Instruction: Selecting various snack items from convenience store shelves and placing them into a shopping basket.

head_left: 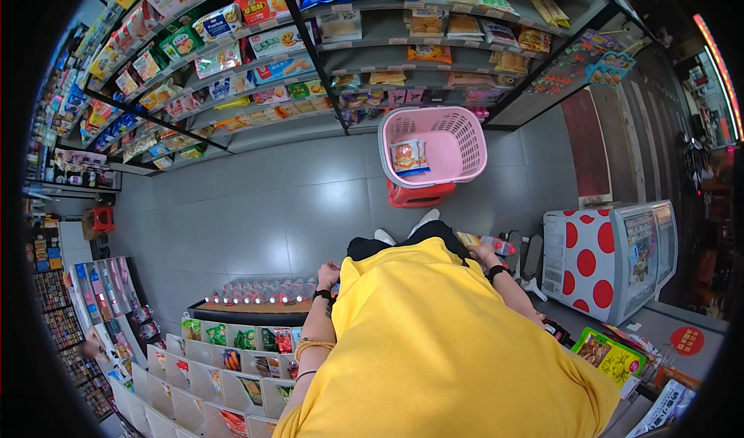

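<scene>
In a shop aisle, between tall snack shelves (267,124) and a tiered bin display (198,404), a person in a yellow T-shirt (457,345) stands facing a pink plastic shopping basket (448,158). The basket rests on a red stool (418,198) in front of the white shoes, and one bagged snack (408,157) with a blue lower edge lies inside it, toward its left side. The right hand (485,254) hangs low beside the hip, its fingers curled; a yellow packet (468,239) shows right at them and seems to be held, though the grip is too small to make out fully. A clear bottle with a reddish part (502,247) appears just beyond that hand, and whether the two touch I cannot tell. The left hand (328,274) hangs at the other hip with fingers drawn in narrow, near a row of bottles (263,292); whether it holds anything is unclear. The step in hand looks like handling the yellow packet, which is outside the basket; the next move would call for a secure right-hand grip, clear of the bottle.
</scene>
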`<state>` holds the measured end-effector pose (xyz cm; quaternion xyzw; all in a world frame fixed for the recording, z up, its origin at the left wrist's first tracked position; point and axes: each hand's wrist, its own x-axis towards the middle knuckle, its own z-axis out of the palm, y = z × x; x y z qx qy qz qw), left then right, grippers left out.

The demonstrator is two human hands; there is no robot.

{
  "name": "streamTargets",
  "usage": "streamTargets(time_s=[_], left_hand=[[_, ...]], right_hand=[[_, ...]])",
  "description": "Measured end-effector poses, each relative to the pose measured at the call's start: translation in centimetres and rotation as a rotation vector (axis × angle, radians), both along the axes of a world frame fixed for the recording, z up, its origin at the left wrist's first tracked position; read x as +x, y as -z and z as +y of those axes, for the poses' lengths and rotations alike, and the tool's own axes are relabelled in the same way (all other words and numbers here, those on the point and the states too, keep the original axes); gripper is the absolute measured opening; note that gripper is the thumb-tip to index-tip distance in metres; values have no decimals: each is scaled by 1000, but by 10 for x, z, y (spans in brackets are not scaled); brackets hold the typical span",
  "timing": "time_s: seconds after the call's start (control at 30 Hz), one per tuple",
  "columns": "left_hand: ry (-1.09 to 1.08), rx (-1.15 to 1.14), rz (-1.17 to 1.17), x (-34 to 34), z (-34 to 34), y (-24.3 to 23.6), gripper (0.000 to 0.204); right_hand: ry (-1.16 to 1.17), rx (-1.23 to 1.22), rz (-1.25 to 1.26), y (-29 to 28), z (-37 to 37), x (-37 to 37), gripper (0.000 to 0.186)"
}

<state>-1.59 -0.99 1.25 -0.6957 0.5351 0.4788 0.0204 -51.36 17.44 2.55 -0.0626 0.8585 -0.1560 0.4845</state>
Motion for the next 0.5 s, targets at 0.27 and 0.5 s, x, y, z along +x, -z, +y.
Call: streamTargets(time_s=[0.27,0.5], left_hand=[[4,30,5,5,-3,6,27],[26,58,15,0,-9,-3,32]], right_hand=[[-10,0,-25,-6,-6,3,44],[-8,-10,-13,9,-1,-2,46]])
